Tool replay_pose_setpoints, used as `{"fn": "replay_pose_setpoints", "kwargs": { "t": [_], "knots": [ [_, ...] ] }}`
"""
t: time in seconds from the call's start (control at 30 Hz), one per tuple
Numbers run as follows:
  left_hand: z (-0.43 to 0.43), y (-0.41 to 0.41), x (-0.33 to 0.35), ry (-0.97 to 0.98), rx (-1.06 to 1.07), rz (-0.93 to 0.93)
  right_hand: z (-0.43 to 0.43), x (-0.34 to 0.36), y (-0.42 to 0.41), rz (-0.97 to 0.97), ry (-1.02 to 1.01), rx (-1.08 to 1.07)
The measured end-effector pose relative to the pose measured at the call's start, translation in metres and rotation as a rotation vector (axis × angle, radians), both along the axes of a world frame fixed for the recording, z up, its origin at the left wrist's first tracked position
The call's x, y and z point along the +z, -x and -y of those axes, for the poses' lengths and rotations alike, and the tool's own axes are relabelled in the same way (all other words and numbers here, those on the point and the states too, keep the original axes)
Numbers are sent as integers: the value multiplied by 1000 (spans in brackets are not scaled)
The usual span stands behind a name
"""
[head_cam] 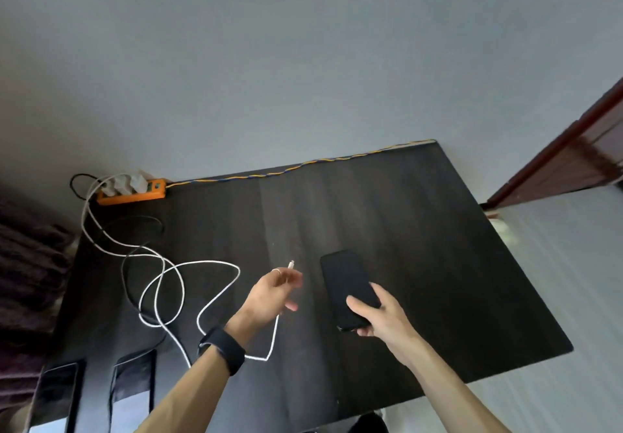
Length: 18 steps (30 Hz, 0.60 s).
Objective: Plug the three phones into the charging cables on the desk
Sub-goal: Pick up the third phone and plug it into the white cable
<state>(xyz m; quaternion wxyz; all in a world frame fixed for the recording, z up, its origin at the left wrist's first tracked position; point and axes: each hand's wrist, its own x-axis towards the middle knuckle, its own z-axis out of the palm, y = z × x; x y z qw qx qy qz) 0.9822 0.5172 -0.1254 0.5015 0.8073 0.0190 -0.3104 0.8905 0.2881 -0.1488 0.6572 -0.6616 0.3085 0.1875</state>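
Note:
My right hand [381, 314] grips the near end of a black phone [347, 281], held above the dark desk [421, 247]. To its left, my left hand [269, 294] pinches a white cable [202, 264] just behind its plug [291, 264], whose tip points up and away, a short gap from the phone. The cable loops across the desk's left half to chargers in an orange power strip [135, 193]. A black cable [141, 223] also lies there. Two more phones [57, 395] [133, 382] lie face up at the near left edge.
A grey wall rises behind the desk. A blue and yellow twisted wire [303, 163] runs along the desk's back edge from the power strip. Dark fabric [27, 264] is at the left, a brown door frame [556, 156] at the right, pale floor beside the desk.

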Motion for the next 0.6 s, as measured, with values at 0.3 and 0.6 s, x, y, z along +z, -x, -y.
{"fn": "replay_pose_setpoints", "kwargs": {
  "t": [0.3,0.6],
  "knots": [
    [70,0,22,123,17,-177,63,46,-18,246,-87,292],
    [111,13,11,239,549,-170,86,14,-30,-3,-277,35]
  ]
}}
